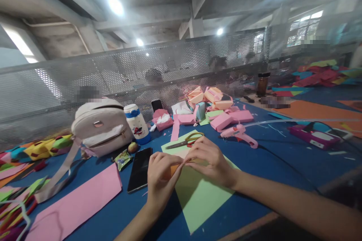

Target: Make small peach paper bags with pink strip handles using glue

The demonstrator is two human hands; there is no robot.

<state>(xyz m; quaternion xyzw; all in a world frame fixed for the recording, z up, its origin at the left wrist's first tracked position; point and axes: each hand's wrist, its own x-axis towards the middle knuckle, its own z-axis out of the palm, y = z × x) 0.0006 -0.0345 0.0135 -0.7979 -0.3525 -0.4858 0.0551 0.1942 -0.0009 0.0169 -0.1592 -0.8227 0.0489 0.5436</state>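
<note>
My left hand (pixel 161 175) and my right hand (pixel 207 161) meet over the table, fingertips pinched together. Between them is a small piece of orange paper (pixel 174 168), mostly covered by the fingers. Beneath my hands lies a light green paper sheet (pixel 202 205). A pair of scissors (pixel 181 144) with yellow and red handles rests on the sheet's far end, just beyond my right fingers. To the left of my left hand is a black phone (pixel 140 169). A pink glue gun (pixel 240 134) lies on its side beyond my right hand.
Pink paper (pixel 82 203) covers the blue table's (pixel 135 214) front left. Behind stand a pale backpack (pixel 98 126), a white and blue bottle (pixel 137 124) and folded paper pieces (pixel 220 120). A cord trails right from the glue gun, near a purple box (pixel 313 137). A perforated metal screen (pixel 175 56) borders the back.
</note>
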